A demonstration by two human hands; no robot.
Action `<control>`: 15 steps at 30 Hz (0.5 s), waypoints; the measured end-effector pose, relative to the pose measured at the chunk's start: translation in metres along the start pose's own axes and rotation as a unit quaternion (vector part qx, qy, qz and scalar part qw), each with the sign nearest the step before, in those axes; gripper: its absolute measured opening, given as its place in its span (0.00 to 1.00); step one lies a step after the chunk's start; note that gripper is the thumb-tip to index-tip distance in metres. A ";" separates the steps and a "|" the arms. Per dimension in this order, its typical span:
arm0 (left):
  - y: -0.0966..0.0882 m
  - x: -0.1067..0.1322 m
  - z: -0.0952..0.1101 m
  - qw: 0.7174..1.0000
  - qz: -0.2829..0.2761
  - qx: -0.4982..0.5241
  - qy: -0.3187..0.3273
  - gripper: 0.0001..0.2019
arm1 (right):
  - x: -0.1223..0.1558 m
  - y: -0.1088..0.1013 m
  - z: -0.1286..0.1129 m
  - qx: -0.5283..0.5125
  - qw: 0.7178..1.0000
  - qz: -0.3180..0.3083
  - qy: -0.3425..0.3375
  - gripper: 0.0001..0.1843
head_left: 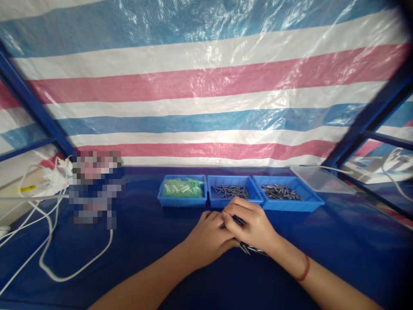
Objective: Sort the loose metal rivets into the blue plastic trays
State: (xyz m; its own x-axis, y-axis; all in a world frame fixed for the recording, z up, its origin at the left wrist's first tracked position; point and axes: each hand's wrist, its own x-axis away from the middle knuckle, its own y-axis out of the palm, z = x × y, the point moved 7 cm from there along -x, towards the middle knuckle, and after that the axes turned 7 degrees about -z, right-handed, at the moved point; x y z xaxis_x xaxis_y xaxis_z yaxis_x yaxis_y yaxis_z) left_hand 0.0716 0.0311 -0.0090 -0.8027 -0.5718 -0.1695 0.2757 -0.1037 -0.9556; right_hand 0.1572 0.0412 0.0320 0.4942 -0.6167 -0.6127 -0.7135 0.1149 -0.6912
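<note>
My two hands meet over the blue tabletop, in front of three small blue bins. Fingers curled, my left hand presses against the right one and closes around a bunch of thin dark metal screws. My right hand, with a red band at its wrist, is closed on the same bunch from above. More loose screws stick out below the hands, close to the tabletop; whether they are held or lying there I cannot tell. The palms hide most of the bunch.
The left bin holds green bags with white pieces. Grey screws lie in the middle bin, dark ones in the right bin. A clear plastic lid lies behind. White cables loop at left, near a blurred patch. Blue posts flank a striped sheet.
</note>
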 end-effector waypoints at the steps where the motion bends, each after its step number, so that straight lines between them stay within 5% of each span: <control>1: -0.001 0.000 -0.001 1.000 0.009 0.014 -0.003 0.12 | -0.001 -0.001 -0.001 -0.002 1.000 -0.003 0.000 0.07; 6: -0.016 0.003 -0.015 0.985 0.113 0.120 -0.046 0.11 | -0.002 -0.008 -0.008 -0.019 1.000 -0.003 -0.005 0.07; 11: -0.030 0.011 -0.028 0.935 0.237 0.247 -0.093 0.08 | -0.002 -0.019 -0.004 -0.019 0.999 0.020 0.041 0.08; 15: -0.029 0.015 -0.035 0.895 0.262 0.336 -0.132 0.08 | -0.005 -0.005 0.004 -0.032 0.994 -0.065 0.077 0.11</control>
State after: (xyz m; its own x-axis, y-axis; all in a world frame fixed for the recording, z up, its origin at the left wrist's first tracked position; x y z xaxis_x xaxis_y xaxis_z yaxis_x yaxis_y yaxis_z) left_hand 0.0332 0.0535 0.0076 -0.3418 -0.8488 -0.4033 0.9045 -0.1807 -0.3863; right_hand 0.1606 0.0465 0.0371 0.5068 -0.7351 -0.4503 -0.6811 -0.0213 -0.7319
